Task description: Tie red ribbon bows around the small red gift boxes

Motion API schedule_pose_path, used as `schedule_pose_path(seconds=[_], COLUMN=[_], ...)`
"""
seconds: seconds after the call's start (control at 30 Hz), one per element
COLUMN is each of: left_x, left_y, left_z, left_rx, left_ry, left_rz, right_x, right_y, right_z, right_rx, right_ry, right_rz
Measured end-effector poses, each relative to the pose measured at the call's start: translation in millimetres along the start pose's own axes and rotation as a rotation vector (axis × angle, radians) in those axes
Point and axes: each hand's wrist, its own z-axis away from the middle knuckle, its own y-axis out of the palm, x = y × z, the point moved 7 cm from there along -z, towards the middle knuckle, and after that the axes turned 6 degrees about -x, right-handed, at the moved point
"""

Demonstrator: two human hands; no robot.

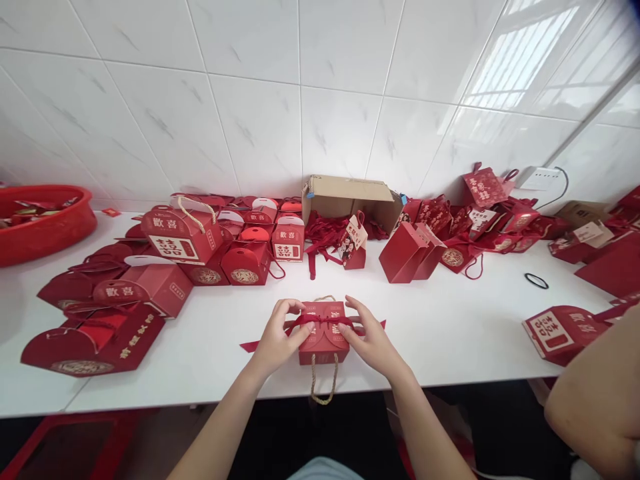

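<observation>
Closest to my camera, I see a bit of pale blue cloth (pixel 323 469) at the bottom. Past it is the small red box (pixel 316 360), sitting by the front edge of the white table (pixel 240 293). A red ribbon (pixel 327 321) goes across its top, with a knot in the middle. A rope handle (pixel 324 402) hangs down over the table edge. The left hand (pixel 284 333) is bent around one side of the box, its thumb on top by the ribbon. The right hand (pixel 369 337) does the same on the other side, pointing finger up and apart from the thumb. I can't tell if either hand is pinching the ribbon. Behind them, a cardboard box (pixel 350 189) lies open with red ribbons (pixel 320 230) in it. More red boxes (pixel 107 343) sit in a bunch on the left, near a big red tub (pixel 45 237). On the right, I see a black ring (pixel 537 281) and another person's bare arm (pixel 595 400).
</observation>
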Motion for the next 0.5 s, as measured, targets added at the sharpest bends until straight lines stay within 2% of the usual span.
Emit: schedule_pose_path(seconds=[0.07,0.2,0.27,0.4,0.5], left_x=[4.4,10.9,13.3,13.5,11.0], left_y=[1.5,0.5,0.7,3.3,0.3], left_z=[-1.6,-4.0,-4.8,-5.1,-6.2], left_rx=[0.035,0.105,0.150,0.254,0.236], left_ry=[-0.044,-0.119,-0.152,-0.191,-0.190], left_rz=[0.015,0.023,0.011,0.000,-0.014], right_x=[-8.8,-13.4,-14.7,-14.0,-8.8], right_y=[2.7,-1.5,-4.8,-0.4,2.6], right_z=[0.1,-1.1,-3.8,-9.6,-12.5], right_rx=[-0.014,-0.062,-0.042,0.191,0.304], right_ry=[0.072,0.112,0.157,0.226,0.200], right_rz=[-0.038,0.018,0.038,0.044,-0.007])
